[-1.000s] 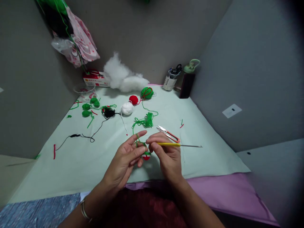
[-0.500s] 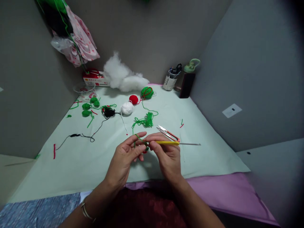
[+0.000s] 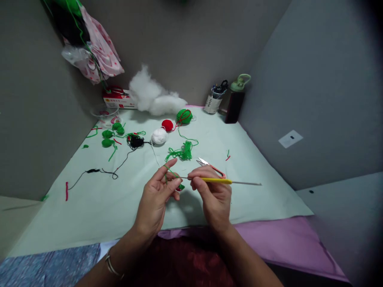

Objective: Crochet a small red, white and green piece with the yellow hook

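Left hand (image 3: 155,195) raised over the front of the counter (image 3: 119,207), fingers loosely curled, green yarn strand (image 3: 169,172) looped over the extended forefinger, lower fingers closed around a small red-and-green crochet piece (image 3: 180,187), mostly hidden behind them. Right hand (image 3: 214,195) just beside it, thumb and fingertips pinched shut on the yellow grip of a crochet hook (image 3: 221,181); metal shaft pointing left toward the piece, bare tail sticking out to the right past the knuckles. Hook tip too small to make out. Just behind the right hand, flat on the pale green cover, red-handled snips (image 3: 212,166), blades pointing left. Loose tangle of green yarn (image 3: 182,152) beyond the left forefinger, its strand running back to a green yarn ball (image 3: 184,116) near the far edge. Beside that ball, a red yarn ball (image 3: 167,125); nearer, a white yarn ball (image 3: 158,136); left of it, a black yarn clump (image 3: 137,141) with a thread trailing forward. Several small green crochet pieces (image 3: 111,134) at the left side. White stuffing (image 3: 152,99) heaped against the back wall, a dark bottle (image 3: 235,101) with a green lid well apart in the far right corner.
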`<action>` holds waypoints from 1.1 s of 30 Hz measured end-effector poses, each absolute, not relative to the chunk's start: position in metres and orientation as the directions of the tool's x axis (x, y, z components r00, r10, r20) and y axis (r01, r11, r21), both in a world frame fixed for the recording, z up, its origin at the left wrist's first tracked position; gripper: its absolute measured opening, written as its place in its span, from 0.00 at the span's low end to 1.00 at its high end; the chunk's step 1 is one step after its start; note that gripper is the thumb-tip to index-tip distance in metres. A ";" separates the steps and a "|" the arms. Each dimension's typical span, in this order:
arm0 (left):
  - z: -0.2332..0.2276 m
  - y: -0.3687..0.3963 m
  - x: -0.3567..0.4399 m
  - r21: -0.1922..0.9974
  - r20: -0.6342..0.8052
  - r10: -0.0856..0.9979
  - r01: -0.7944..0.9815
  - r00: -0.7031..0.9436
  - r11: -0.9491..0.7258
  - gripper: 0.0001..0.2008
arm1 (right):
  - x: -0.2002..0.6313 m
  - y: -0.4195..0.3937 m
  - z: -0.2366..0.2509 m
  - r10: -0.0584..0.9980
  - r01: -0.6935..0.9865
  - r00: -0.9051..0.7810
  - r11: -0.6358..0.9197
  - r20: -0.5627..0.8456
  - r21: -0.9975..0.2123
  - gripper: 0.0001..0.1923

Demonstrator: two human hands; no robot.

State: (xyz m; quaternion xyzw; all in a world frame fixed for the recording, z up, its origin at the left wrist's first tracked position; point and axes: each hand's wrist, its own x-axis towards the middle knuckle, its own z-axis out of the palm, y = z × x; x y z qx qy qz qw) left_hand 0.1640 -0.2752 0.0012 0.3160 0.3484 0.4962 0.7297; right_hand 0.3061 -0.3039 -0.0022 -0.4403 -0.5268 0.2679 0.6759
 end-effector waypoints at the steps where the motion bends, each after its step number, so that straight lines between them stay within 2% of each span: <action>1: 0.001 -0.276 0.165 0.818 -0.188 0.949 -0.495 0.252 0.294 0.25 | 0.305 -0.304 -0.002 0.830 0.110 0.293 0.463 0.474 -0.879 0.07; 11: 0.006 -0.275 0.158 0.747 -0.262 0.885 -0.500 0.384 0.438 0.21 | 0.318 -0.303 -0.009 0.854 -0.073 0.319 0.455 0.411 -0.888 0.07; 14: 0.003 -0.278 0.161 0.794 -0.223 0.911 -0.477 0.348 0.377 0.23 | 0.315 -0.304 -0.008 0.884 -0.099 0.282 0.414 0.373 -0.905 0.08; 16: 0.000 -0.281 0.165 0.843 -0.174 0.943 -0.453 0.283 0.291 0.27 | 0.309 -0.306 -0.009 0.866 0.047 0.244 0.440 0.437 -0.897 0.07; 18: -0.002 -0.283 0.168 0.851 -0.156 0.955 -0.457 0.253 0.260 0.30 | 0.304 -0.308 -0.010 0.790 0.307 0.179 0.521 0.586 -0.796 0.10; 20: -0.002 -0.283 0.167 0.804 -0.203 0.925 -0.485 0.320 0.344 0.30 | 0.302 -0.309 -0.011 0.699 0.483 0.116 0.581 0.706 -0.655 0.15; 21: -0.002 -0.282 0.166 0.765 -0.238 0.898 -0.498 0.371 0.408 0.28 | 0.303 -0.310 -0.011 0.674 0.502 0.123 0.591 0.729 -0.631 0.16; 22: -0.001 -0.280 0.164 0.725 -0.271 0.868 -0.505 0.415 0.468 0.26 | 0.305 -0.309 -0.011 0.674 0.473 0.166 0.586 0.720 -0.658 0.15; 24: 0.002 -0.275 0.160 0.669 -0.311 0.837 -0.521 0.451 0.530 0.22 | 0.309 -0.308 -0.009 0.733 0.284 0.290 0.548 0.615 -0.787 0.11; 27: 0.004 -0.272 0.159 0.707 -0.285 0.862 -0.515 0.418 0.484 0.20 | 0.313 -0.304 -0.007 0.845 -0.041 0.329 0.459 0.422 -0.888 0.08; 29: 0.003 -0.274 0.161 0.766 -0.247 0.877 -0.470 0.413 0.438 0.20 | 0.311 -0.302 -0.007 0.882 -0.092 0.281 0.417 0.378 -0.904 0.07; 33: -0.002 -0.278 0.163 0.855 -0.190 0.902 -0.387 0.387 0.346 0.18 | 0.306 -0.299 -0.011 0.914 -0.087 0.254 0.347 0.316 -0.934 0.07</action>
